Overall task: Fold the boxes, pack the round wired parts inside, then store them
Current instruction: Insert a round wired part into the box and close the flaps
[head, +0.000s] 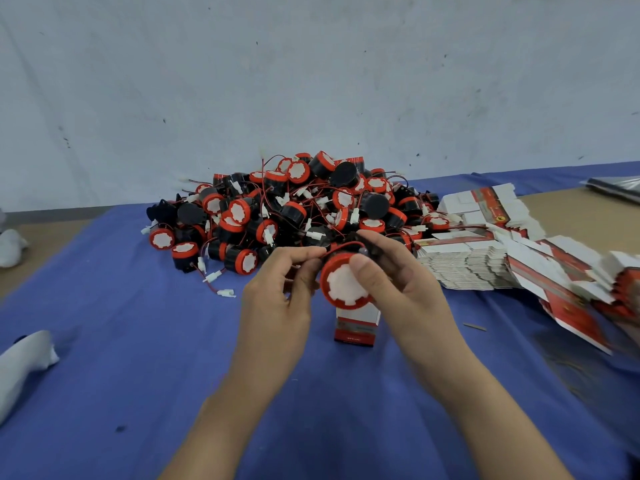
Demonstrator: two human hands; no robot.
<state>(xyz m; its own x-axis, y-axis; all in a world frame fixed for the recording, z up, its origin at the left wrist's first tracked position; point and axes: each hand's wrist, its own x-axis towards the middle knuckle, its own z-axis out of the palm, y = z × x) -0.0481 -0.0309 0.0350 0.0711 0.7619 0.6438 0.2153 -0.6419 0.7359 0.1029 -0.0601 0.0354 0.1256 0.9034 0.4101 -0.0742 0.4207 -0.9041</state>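
Note:
My right hand [398,275] grips a round wired part [341,285], black with a red rim and a white face turned toward me, the thumb lying on its face. My left hand [284,289] pinches that part's red wire beside it. Both hands hover just above a folded red-and-white box [355,325] that stands upright on the blue cloth [138,358]. Behind them a big heap of round wired parts [294,209] lies against the wall. Stacks of flat unfolded boxes [478,258] spread out to the right.
A white cloth bundle [24,362] lies at the left edge and another [10,244] farther back. More flat boxes [606,292] slump at the far right. Bare brown tabletop [571,216] shows beyond the cloth, with a dark bag [616,187] on it.

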